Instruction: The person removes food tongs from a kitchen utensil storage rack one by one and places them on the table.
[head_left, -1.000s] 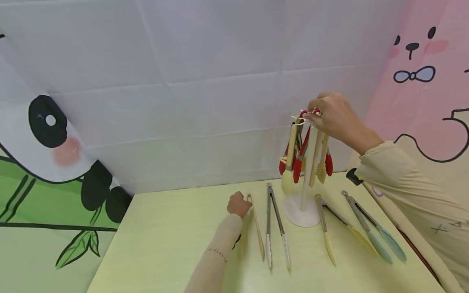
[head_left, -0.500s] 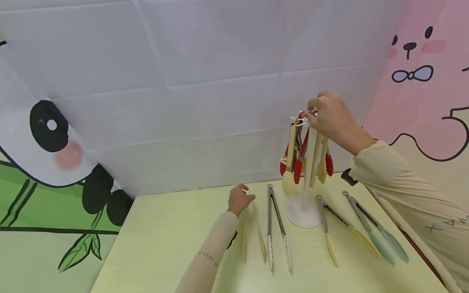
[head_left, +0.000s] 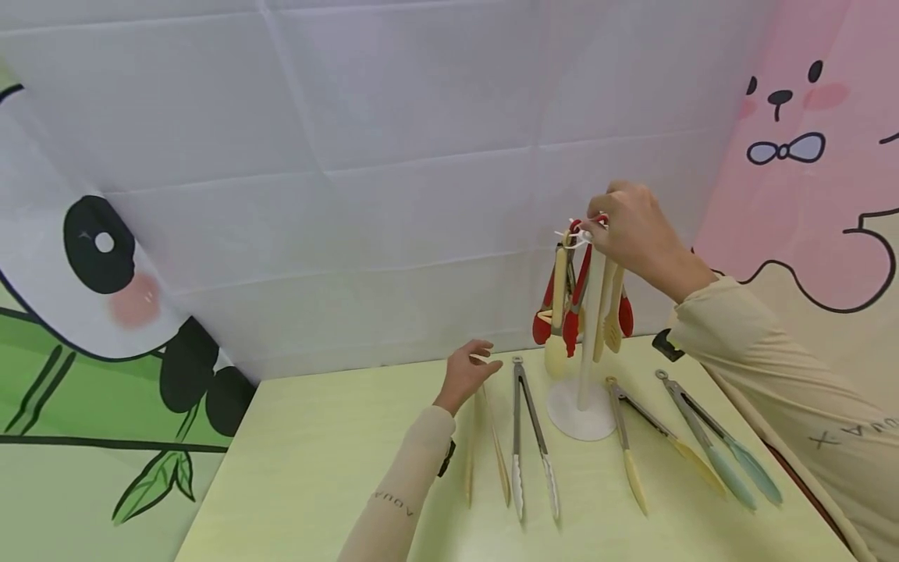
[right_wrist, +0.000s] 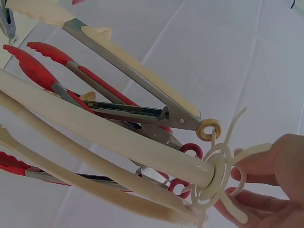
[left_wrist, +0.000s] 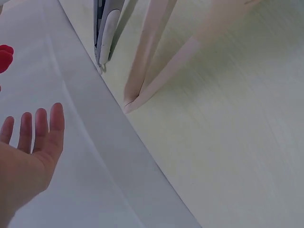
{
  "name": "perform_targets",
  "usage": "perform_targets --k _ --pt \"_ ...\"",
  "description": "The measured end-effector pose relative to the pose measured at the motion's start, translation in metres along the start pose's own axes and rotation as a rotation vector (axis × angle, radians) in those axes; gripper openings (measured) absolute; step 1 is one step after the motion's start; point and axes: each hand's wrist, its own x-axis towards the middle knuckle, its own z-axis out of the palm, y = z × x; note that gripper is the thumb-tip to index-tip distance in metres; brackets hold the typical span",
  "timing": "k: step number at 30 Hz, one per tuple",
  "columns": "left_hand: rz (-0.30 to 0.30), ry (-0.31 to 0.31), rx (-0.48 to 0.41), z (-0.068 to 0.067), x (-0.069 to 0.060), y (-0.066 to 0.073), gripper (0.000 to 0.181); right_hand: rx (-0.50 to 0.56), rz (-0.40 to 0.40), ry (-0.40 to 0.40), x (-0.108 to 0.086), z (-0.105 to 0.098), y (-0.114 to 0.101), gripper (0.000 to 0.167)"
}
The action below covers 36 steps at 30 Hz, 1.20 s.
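My right hand point(head_left: 635, 234) pinches the hooked top of a white stand point(head_left: 581, 428); in the right wrist view its fingers curl at the hook ring point(right_wrist: 228, 164). Red-tipped tongs point(head_left: 572, 332) and cream tongs point(right_wrist: 142, 73) hang from that ring by their loops. Beside the stand, my left hand point(head_left: 467, 373) hovers with spread, relaxed fingers and nothing in them. Just below it lie slim wooden tongs point(head_left: 500, 460), their joined end partly hidden by the hand in the head view. That joined end point(left_wrist: 134, 95) shows in the left wrist view, apart from the fingers.
White-tipped metal tongs point(head_left: 517, 445) lie right of the wooden ones. Yellow-tipped tongs point(head_left: 634, 476) and teal-tipped tongs point(head_left: 733, 472) are spread right of the stand on the pale table point(head_left: 316, 468). A white cloth point(head_left: 386, 234) hangs behind.
My left hand has let go of the wooden tongs' joined end, lifted and opened its fingers. My right hand has stayed at the stand's top, and the stand leans slightly differently.
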Motion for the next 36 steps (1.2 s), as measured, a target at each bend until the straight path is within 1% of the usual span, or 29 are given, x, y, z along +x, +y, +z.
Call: perform_targets --k 5,8,13,17,19,22,26,28,31,36 --pt "0.043 -0.030 -0.089 -0.002 0.000 0.006 0.036 0.010 -0.016 0.001 0.000 0.002 0.003 0.010" --pt "0.066 -0.050 -0.140 -0.002 0.002 0.008 0.036 0.015 -0.006 -0.009 -0.001 0.002 0.004 0.011" --pt "0.090 -0.082 -0.203 -0.004 0.003 0.013 0.035 0.017 0.007 -0.020 -0.002 0.001 0.003 0.011" --pt "0.119 -0.091 -0.250 -0.005 0.004 0.018 0.036 0.017 0.003 -0.022 -0.001 0.001 0.004 0.012" --pt "0.138 -0.091 -0.273 -0.007 0.004 0.022 0.037 0.020 -0.005 -0.021 0.000 0.002 0.005 0.011" --pt "0.167 -0.106 -0.309 -0.011 0.001 0.035 0.039 0.027 -0.016 -0.017 0.000 0.002 0.006 0.011" --pt "0.197 -0.144 -0.312 -0.017 -0.007 0.056 0.041 0.046 -0.025 -0.012 -0.001 0.001 0.007 0.010" --pt "0.208 -0.154 -0.297 -0.018 -0.009 0.064 0.042 0.060 -0.029 -0.009 -0.001 0.001 0.008 0.009" --pt "0.227 -0.153 -0.274 -0.017 -0.010 0.072 0.042 0.074 -0.042 0.003 -0.002 0.001 0.008 0.007" --pt "0.280 -0.146 -0.259 -0.013 -0.008 0.085 0.041 0.093 -0.060 0.025 -0.002 0.001 0.011 0.005"
